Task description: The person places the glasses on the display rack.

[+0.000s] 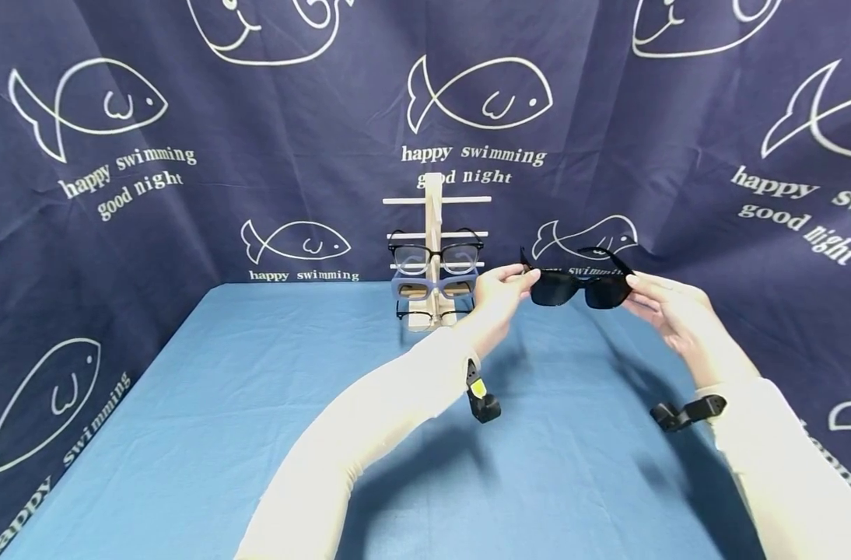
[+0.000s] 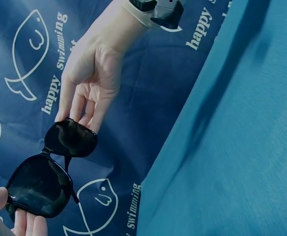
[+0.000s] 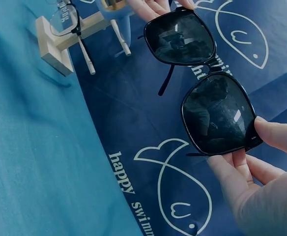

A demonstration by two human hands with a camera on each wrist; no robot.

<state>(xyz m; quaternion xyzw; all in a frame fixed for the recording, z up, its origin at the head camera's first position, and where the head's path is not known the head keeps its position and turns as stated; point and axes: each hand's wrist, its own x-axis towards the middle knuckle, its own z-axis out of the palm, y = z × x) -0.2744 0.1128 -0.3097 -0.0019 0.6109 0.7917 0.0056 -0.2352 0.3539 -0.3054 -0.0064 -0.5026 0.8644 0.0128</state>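
Note:
Black sunglasses [image 1: 553, 289] with dark lenses are held in the air above the table, right of a wooden glasses stand [image 1: 433, 222]. My left hand [image 1: 499, 299] pinches one outer corner of the frame. At the opposite corner my right hand [image 1: 674, 315] grips the frame between thumb and fingers. The temples point away, toward the backdrop. In the left wrist view the sunglasses [image 2: 41, 184] hang between both hands, lenses facing the camera. The right wrist view shows the right thumb on the rim of the sunglasses [image 3: 217, 115], with fingers behind.
On the stand hang black-framed glasses [image 1: 436, 255], blue-framed glasses [image 1: 413, 289] with brownish lenses, and a lower dark-rimmed pair [image 1: 414, 315]. Its top rod [image 1: 467, 200] is bare. Blue cloth [image 1: 271, 373] covers the table; a navy fish-print curtain [image 1: 292, 155] hangs behind.

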